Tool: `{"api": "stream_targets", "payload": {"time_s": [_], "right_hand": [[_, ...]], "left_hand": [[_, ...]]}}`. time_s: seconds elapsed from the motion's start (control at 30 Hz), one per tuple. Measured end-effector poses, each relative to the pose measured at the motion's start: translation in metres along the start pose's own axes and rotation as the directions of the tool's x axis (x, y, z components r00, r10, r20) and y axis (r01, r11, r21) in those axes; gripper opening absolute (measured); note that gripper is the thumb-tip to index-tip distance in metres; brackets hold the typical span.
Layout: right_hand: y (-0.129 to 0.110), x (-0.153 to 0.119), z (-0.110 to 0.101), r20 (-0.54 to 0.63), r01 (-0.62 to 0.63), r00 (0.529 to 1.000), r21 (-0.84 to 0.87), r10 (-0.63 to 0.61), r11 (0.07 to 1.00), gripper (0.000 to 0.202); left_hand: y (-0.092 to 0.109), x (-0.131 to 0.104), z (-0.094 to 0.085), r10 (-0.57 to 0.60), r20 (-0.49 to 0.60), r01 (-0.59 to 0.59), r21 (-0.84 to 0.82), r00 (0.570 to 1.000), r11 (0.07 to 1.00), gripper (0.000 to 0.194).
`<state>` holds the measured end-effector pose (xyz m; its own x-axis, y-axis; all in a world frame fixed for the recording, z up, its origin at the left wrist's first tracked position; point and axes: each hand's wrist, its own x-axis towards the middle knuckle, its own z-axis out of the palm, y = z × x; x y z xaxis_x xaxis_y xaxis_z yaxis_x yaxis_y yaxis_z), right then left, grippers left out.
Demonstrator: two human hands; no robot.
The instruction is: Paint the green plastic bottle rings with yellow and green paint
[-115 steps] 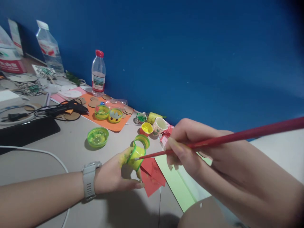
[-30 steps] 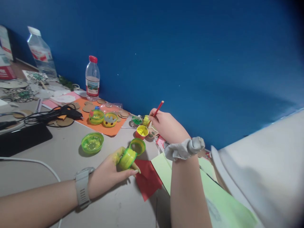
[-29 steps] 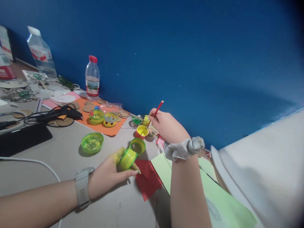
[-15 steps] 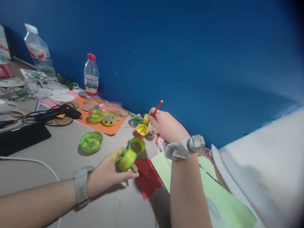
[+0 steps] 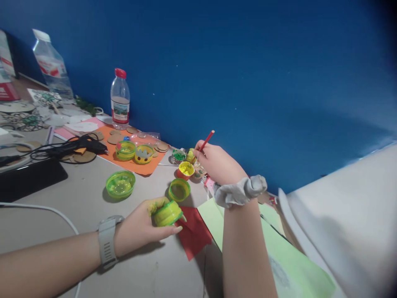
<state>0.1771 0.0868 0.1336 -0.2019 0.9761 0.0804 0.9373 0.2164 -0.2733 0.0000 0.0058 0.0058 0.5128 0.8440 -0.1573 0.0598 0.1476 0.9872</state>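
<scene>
My left hand (image 5: 145,222), its fingers smeared with yellow-green paint, is closed round a small yellow-green painted cup (image 5: 168,214) held tilted above the table. In my right hand (image 5: 214,159) I grip a thin red paintbrush (image 5: 206,140), its lower end over the paint cups. Just below it stands a small cup of yellow paint (image 5: 186,169); a cup of green paint (image 5: 179,156) is beside that. A green-rimmed ring-like cup (image 5: 179,190) stands right behind the held one. To the left lies a shallow green painted dish (image 5: 120,185).
Two decorated yellow cups (image 5: 143,154) rest on orange paper (image 5: 151,166). Behind them stands a red-capped bottle (image 5: 120,99), near the blue wall (image 5: 232,74). A black glue gun (image 5: 89,145) and a black phone-like slab (image 5: 34,180) lie left. Red paper (image 5: 195,234) and green sheets (image 5: 297,265) lie right.
My left hand has turned the held cup, which now lies more level and slightly lower, apart from the ring-like cup. My right hand with the paintbrush has hardly moved.
</scene>
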Motion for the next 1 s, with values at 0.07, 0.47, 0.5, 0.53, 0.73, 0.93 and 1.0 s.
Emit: {"api": "stream_targets", "payload": {"time_s": [0.07,0.47,0.5,0.53,0.73,0.93,1.0], "right_hand": [[-0.001,-0.001,0.0,0.004,0.001,1.0,-0.001,-0.001,1.0,0.018],[-0.008,-0.01,-0.008,-0.02,0.032,0.999,-0.019,-0.032,0.999,0.019],[-0.01,-0.012,-0.01,-0.026,0.03,0.999,-0.021,-0.03,0.999,0.019],[-0.012,-0.014,-0.012,-0.027,0.025,0.999,-0.022,-0.026,0.999,0.019],[-0.012,-0.024,-0.024,-0.266,0.04,0.964,0.039,-0.028,0.998,0.022],[0.002,-0.03,-0.032,-0.398,0.02,0.912,0.293,0.103,0.956,0.019],[0.007,-0.032,-0.034,-0.4,0.057,0.907,0.426,0.132,0.903,0.018]], "left_hand": [[-0.002,0.0,0.0,0.021,-0.004,-0.021,0.044,1.0,0.999,0.036],[0.009,-0.001,-0.001,0.105,0.001,-0.105,-0.04,0.994,0.994,0.031],[0.009,-0.001,-0.002,0.109,-0.004,-0.109,-0.039,0.994,0.993,0.032],[0.01,-0.001,-0.002,0.111,-0.013,-0.111,-0.037,0.994,0.993,0.033],[0.0,0.002,-0.002,-0.049,-0.054,0.05,0.013,0.997,0.999,0.038],[-0.001,0.001,0.001,-0.062,-0.055,0.06,-0.043,0.997,0.997,0.041],[0.002,0.0,0.001,-0.062,-0.071,0.06,-0.039,0.996,0.997,0.04]]}}
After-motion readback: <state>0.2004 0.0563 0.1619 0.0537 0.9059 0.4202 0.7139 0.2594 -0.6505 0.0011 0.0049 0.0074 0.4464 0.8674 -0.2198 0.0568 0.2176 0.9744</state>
